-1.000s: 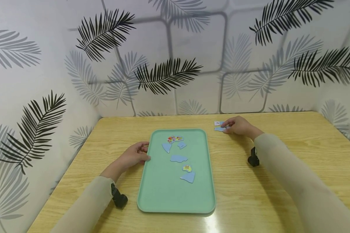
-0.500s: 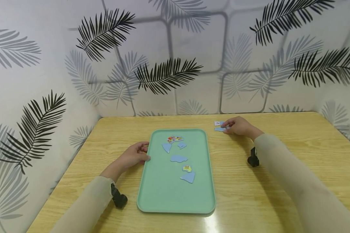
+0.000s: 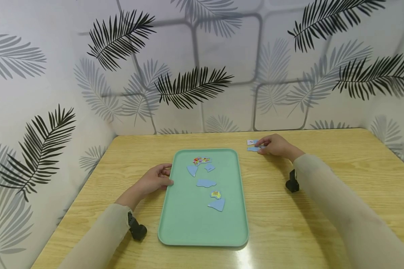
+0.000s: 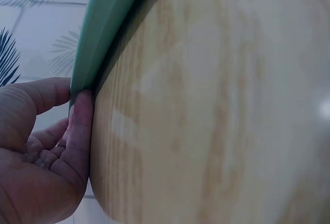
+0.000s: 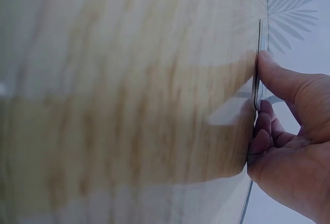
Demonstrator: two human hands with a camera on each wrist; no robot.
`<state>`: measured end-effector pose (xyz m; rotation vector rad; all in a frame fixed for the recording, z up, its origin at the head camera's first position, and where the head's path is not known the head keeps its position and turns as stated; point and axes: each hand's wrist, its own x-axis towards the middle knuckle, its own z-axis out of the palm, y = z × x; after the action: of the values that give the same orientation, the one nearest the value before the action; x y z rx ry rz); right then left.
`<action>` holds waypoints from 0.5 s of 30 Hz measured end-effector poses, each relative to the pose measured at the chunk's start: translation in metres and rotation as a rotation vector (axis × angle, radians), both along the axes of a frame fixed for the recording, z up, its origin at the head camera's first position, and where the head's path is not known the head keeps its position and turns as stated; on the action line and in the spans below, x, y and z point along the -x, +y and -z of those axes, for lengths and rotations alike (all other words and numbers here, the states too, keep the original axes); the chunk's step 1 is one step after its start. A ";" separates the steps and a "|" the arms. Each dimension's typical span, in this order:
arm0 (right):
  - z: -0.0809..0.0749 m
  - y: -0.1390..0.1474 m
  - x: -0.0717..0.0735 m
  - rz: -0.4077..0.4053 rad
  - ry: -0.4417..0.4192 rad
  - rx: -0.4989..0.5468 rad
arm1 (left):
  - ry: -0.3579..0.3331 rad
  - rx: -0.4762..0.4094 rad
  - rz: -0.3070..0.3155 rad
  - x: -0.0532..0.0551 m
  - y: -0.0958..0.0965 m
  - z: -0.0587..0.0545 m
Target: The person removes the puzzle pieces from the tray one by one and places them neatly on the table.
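Note:
My left hand [image 3: 153,178] holds the left rim of a light green tray [image 3: 202,231], its thumb and fingers meeting at the edge in the left wrist view. On the tray lie several thin jigsaw puzzle pieces, among them a multicoloured one [image 3: 201,161], a yellow one [image 3: 216,194] and a plain blue one [image 3: 206,183]. Right of the tray's far end, my right hand [image 3: 275,145] pinches a pale blue puzzle piece [image 3: 253,149] flat at the table, partly hidden by the fingers. Just beyond it lies a white and blue piece [image 3: 251,142].
Underneath everything is a light wood-grain table [image 3: 289,224]. Its far edge meets a wall [image 3: 227,112] with a feather-leaf pattern, and another wall [image 3: 17,112] stands along the left. A small black wrist camera [image 3: 292,183] is strapped to each sleeve.

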<state>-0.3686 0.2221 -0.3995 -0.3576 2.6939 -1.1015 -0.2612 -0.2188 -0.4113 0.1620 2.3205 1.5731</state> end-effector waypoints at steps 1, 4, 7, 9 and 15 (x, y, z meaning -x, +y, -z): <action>0.000 0.000 0.000 0.000 0.003 -0.002 | 0.001 0.000 0.000 0.000 0.000 0.000; 0.001 0.001 0.001 0.003 0.006 -0.002 | 0.002 -0.001 0.002 0.000 0.000 0.000; 0.002 0.002 0.002 0.002 0.011 0.002 | 0.003 -0.004 0.005 0.000 -0.001 0.000; 0.002 0.003 0.003 0.001 0.016 0.008 | 0.003 -0.005 0.008 0.001 -0.001 0.001; 0.003 0.007 0.003 0.007 0.012 0.047 | 0.007 -0.010 0.017 0.002 -0.002 0.002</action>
<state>-0.3717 0.2292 -0.4020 -0.3639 2.6848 -1.1699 -0.2630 -0.2206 -0.4138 0.1887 2.3105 1.5792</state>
